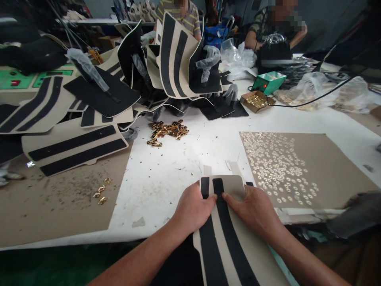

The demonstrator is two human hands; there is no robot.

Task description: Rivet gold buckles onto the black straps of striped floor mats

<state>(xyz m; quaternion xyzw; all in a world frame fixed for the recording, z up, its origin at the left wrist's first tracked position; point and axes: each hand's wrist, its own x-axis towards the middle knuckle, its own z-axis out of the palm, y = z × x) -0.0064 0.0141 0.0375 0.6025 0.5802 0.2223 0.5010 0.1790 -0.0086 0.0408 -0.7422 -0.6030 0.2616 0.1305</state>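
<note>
White worktable (157,171), with loose parts set out across it. On its left and far side, a large heap of beige panels (74,149) with dark stripes is seen, some with plastic-wrapped straps. Two people (193,16) (256,35) are seated beyond.

One striped panel (220,238) is held upright-slanting at the near edge, apart from the heap. It is gripped on its left side by the left hand (195,206) and on its right by the right hand (257,206); both thumbs are pressed near the top of the inner stripe, other fingers mostly hidden.

Progress, as judged: striping on the held panel appears done; no gold fitting can be made out on its visible face. Whether the heaped panels are finished cannot be told. Much hardware is seen unattached: gold rectangular fittings (169,130) piled mid-table, gold clasps (102,192) on the left brown sheet (89,214), and small rings (308,202) strewn over the right brown sheet (336,174).
</note>
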